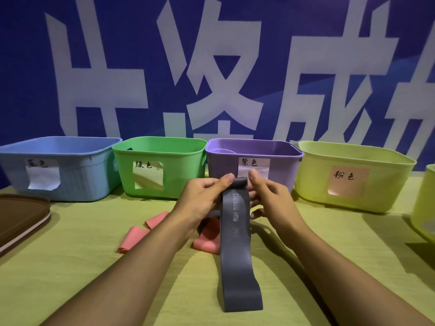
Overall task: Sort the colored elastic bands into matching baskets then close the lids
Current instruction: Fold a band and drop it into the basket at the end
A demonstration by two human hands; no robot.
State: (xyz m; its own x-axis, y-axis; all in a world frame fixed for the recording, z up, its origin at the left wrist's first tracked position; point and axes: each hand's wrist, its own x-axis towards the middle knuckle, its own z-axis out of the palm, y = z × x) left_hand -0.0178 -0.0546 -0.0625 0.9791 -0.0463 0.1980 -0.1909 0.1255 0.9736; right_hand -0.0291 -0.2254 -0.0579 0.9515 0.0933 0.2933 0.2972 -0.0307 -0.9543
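Risk lies in the grey elastic band, pinched at its top by both the left hand and right hand before the purple basket at the desk's far edge, matching no labelled colour and landing wrongly.

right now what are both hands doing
Left hand: pinching the top of the grey band.
Right hand: gripping the same band at the top.
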